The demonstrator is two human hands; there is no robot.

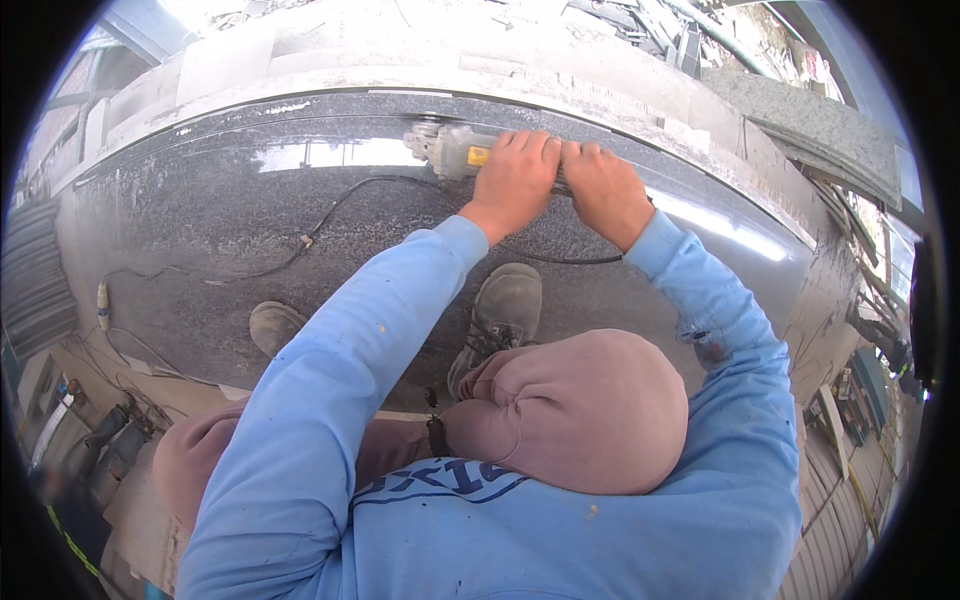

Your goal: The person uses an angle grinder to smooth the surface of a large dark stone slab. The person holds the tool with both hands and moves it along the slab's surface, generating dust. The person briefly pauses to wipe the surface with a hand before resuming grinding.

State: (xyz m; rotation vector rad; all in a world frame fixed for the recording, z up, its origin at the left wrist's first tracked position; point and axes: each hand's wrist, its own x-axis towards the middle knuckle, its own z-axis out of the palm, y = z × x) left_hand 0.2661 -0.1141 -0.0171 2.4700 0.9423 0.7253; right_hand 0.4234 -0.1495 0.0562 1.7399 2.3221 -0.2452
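Note:
Both of my hands are wrapped round an angle grinder [455,150], a dusty tool with a yellow patch on its side. My left hand [515,180] grips the body just behind that patch. Right beside it, my right hand [605,190] clasps the rear end. The grinder's head points left, over the far edge of a dark, speckled stone slab [200,225]; its disc is too small to make out. A black power cord [335,205] curves across the slab to the left.
My boots [505,305] rest on the slab. A cord connector [103,305] lies at its left end. Pale dusty boards [330,50] run along the far side. Stacked slabs and scrap [830,130] stand at the far right. At lower left are more boots [100,445] and cables.

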